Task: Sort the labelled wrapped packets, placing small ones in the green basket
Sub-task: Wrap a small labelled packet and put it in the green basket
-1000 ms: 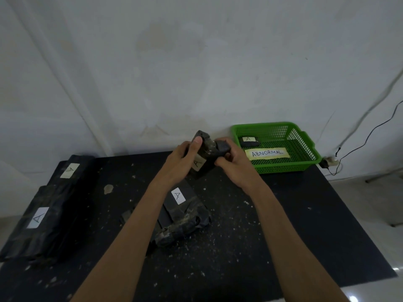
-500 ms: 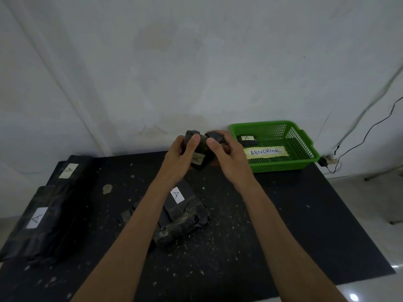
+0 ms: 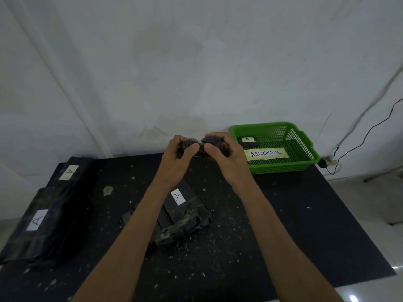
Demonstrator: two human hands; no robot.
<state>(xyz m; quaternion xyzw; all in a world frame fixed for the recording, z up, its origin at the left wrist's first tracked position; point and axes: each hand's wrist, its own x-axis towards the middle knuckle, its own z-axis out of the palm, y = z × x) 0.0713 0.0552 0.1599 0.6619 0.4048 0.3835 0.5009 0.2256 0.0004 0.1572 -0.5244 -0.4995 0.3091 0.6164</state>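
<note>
- Since a second ago I am bringing the small packet (image 3: pixel 197 144) up and turning it: its "A" label, facing me before, is no longer showing, and my two thumbs are now meeting on its near face.
- My left hand (image 3: pixel 177 159) is gripping the left end of the packet, fingers (image 3: pixel 176 139) curled over the top and thumb pressing the front.
- My right hand (image 3: pixel 226 159) is gripping the right end the same way, fingers (image 3: pixel 218 136) wrapped over the crumpled dark wrap.
- I am holding the packet in the air above the far edge of the bench (image 3: pixel 283 225), just left of the green basket (image 3: pixel 305 149) and apart from it.
- The basket is sitting at the far right corner of the bench, carrying a paper strip reading "ABNORMAL" (image 3: pixel 266 153) and one small labelled packet (image 3: pixel 248 141) lying at its back left.
- A larger wrapped packet (image 3: pixel 185 216) with an "A" label is lying on the bench under my left forearm.
- Two long packets (image 3: pixel 43 214), each labelled "A", are lying along the left edge; the dim light is making it hard to tell whether they are touching, though they seem to overlap.
- Pale crumbs (image 3: pixel 218 247) are scattered over the dark bench top.
</note>
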